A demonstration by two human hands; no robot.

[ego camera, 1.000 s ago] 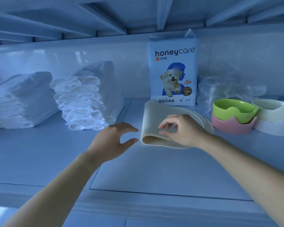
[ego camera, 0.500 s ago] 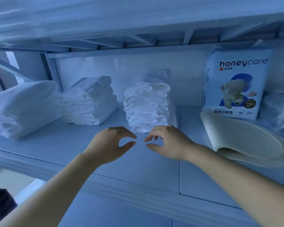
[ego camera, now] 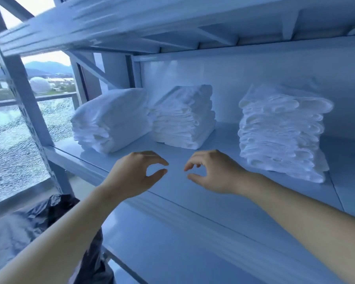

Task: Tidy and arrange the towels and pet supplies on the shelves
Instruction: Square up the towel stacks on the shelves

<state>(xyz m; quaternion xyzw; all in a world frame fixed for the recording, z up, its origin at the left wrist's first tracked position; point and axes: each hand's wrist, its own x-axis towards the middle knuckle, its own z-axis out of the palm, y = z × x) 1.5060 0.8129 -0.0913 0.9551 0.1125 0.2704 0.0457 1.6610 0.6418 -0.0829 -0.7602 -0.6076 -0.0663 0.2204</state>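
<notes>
Left hand point(ego camera: 131, 177), right hand point(ego camera: 215, 173) over shelf point(ego camera: 193, 193); fingers curled, part open, empty. Three towel stacks point(ego camera: 184, 117) behind.

Three towel stacks sat along the shelf point(ego camera: 213, 193): the left stack point(ego camera: 111, 121) touching the middle stack point(ego camera: 184, 117), the right stack point(ego camera: 281, 132) well apart.

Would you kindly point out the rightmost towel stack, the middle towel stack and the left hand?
Rightmost towel stack point(ego camera: 279, 138): head view, front of folded edges.
Middle towel stack point(ego camera: 182, 117): head view, front face.
Left hand point(ego camera: 131, 177): head view, back of hand.
</notes>
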